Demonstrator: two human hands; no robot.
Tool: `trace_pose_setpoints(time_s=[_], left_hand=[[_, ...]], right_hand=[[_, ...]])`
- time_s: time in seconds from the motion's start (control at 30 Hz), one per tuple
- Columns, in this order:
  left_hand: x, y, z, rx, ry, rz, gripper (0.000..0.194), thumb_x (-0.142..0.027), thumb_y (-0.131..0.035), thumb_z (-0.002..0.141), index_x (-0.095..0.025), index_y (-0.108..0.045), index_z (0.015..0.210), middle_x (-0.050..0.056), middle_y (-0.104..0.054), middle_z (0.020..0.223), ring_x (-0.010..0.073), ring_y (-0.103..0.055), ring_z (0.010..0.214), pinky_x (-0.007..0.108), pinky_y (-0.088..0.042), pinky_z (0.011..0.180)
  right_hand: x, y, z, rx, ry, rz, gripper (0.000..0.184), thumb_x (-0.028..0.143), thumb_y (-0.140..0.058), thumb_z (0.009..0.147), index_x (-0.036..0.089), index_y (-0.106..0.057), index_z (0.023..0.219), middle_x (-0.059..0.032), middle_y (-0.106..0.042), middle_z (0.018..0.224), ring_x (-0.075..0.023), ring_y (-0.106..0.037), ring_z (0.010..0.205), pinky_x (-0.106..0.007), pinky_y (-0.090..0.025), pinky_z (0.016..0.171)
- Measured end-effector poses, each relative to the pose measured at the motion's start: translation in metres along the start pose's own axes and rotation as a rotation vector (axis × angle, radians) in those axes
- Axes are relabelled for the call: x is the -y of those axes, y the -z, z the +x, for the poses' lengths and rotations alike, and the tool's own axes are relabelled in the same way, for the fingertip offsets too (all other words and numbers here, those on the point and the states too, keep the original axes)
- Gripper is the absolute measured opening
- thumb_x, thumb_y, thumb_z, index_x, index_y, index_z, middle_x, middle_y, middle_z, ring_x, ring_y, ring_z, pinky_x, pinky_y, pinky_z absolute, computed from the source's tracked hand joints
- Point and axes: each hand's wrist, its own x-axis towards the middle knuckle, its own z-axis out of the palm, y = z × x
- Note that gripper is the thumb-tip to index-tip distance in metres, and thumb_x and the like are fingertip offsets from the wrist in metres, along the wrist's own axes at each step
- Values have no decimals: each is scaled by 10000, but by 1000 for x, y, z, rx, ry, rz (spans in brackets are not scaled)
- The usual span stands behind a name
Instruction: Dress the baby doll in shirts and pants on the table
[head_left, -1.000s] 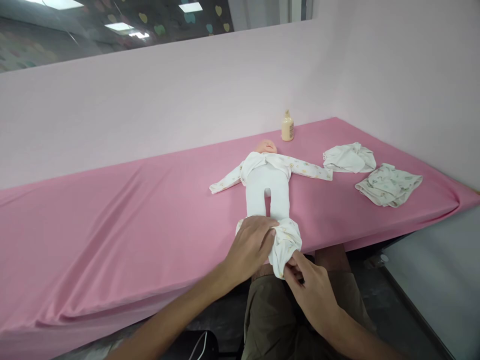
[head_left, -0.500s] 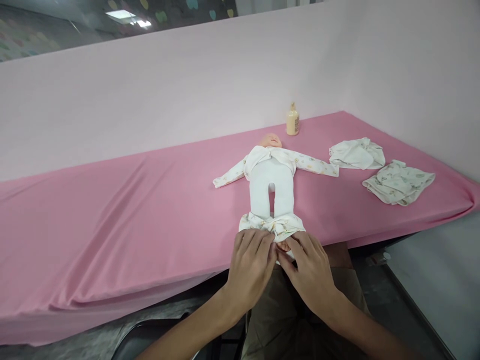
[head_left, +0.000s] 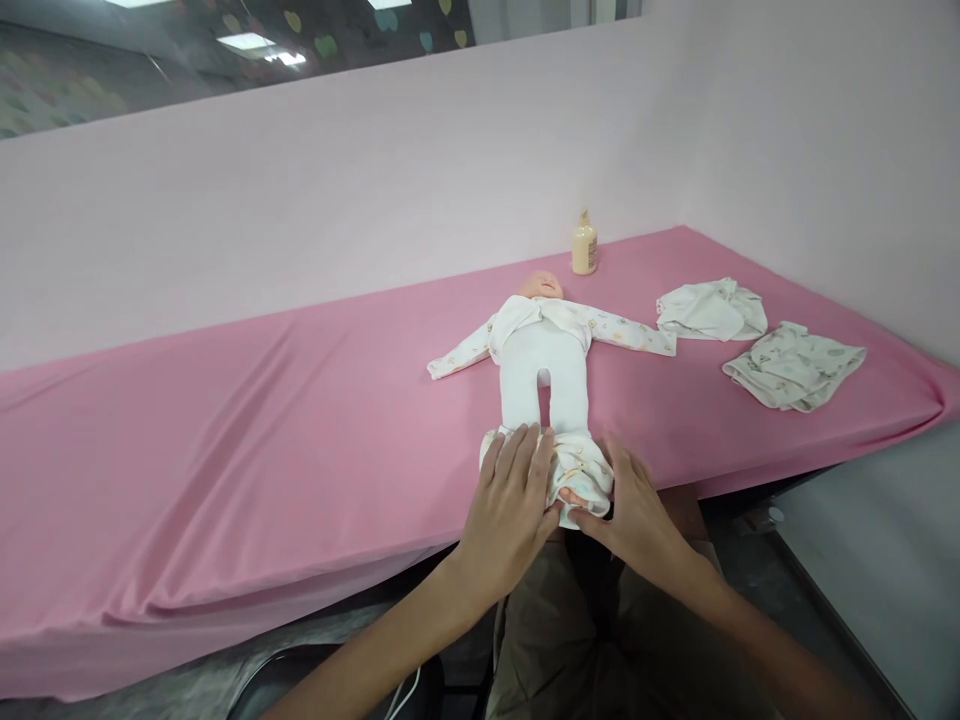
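Note:
A baby doll (head_left: 541, 355) lies on its back, its head towards the wall and its feet at the table's front edge. It wears a white bodysuit or tights and a patterned long-sleeved top. White printed baby pants (head_left: 581, 465) are bunched around its lower legs. My left hand (head_left: 510, 500) lies over the left part of the pants, fingers stretched out flat. On the other side, my right hand (head_left: 637, 510) curls around the pants' edge, thumb near the foot opening. A bit of the doll's foot (head_left: 574, 497) shows there; the other foot is hidden.
A cream pump bottle (head_left: 584, 247) stands by the wall beyond the doll's head. To the right lie a crumpled white cloth (head_left: 712, 310) and a folded printed cloth (head_left: 795, 367). A pink sheet (head_left: 337, 430) covers the table, its front edge close to my lap.
My right hand has come up from the dangling pant leg to the pants' right side. The doll's foot now shows in the cloth. My left hand's fingers have stretched forward over the pants.

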Motion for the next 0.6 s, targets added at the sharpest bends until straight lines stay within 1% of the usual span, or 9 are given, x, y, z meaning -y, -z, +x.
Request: trace_pose_setpoints(time_s=[0.03,0.1,0.17,0.27,0.33,0.4,0.5,0.6], left_hand=[[2,0,2,34,-1,-16,714,-228,-555,850,-127,-220,1472,179,-442,1440,329,-371,1365,537,-264,1137],[5,1,7,103,-5,-55,785,-221,-546,845,-138,-127,1503,170,-476,1418,316,-391,1356,540,-233,1154],[8,3,12,156,-29,-103,849,-192,-546,825,-154,-56,1516,165,-500,1385,308,-409,1339,537,-235,1153],[14,7,21,223,-104,-194,957,-153,-569,782,-191,35,1523,152,-501,1344,300,-441,1287,500,-329,1099],[18,9,24,248,-129,-240,1005,-152,-587,767,-226,71,1524,143,-492,1322,301,-465,1234,481,-385,1041],[22,9,26,258,-138,-272,1019,-160,-598,769,-252,78,1525,140,-480,1318,304,-471,1204,480,-402,1008],[27,7,27,263,-129,-323,961,-138,-579,787,-266,13,1532,136,-476,1329,299,-466,1196,467,-409,989],[33,2,30,277,-52,-381,868,-132,-561,805,-249,-92,1526,134,-495,1336,297,-465,1202,461,-408,989]], right_hand=[[0,3,4,88,-23,28,866,428,-650,804,227,-185,1506,-156,-431,1452,-338,-422,1313,-537,-409,1031],[-1,9,10,201,-47,71,905,416,-640,803,223,-136,1529,-161,-376,1501,-354,-365,1362,-554,-363,1075],[-3,12,15,252,-57,124,929,448,-624,818,205,-93,1541,-175,-345,1520,-358,-333,1387,-558,-349,1089],[-8,16,21,293,-24,202,976,505,-618,830,215,-26,1550,-174,-274,1557,-340,-285,1423,-544,-345,1107],[-13,18,24,321,36,236,971,492,-620,839,243,-10,1552,-150,-216,1585,-315,-253,1444,-523,-331,1129],[-17,19,28,343,96,263,952,442,-623,847,265,-9,1553,-131,-206,1591,-295,-256,1446,-502,-336,1134],[-23,18,35,331,152,282,887,288,-585,854,268,-41,1555,-126,-264,1569,-281,-316,1418,-483,-369,1113],[-28,12,42,273,174,248,781,172,-511,839,273,-171,1536,-115,-370,1511,-270,-420,1344,-475,-419,1062]])
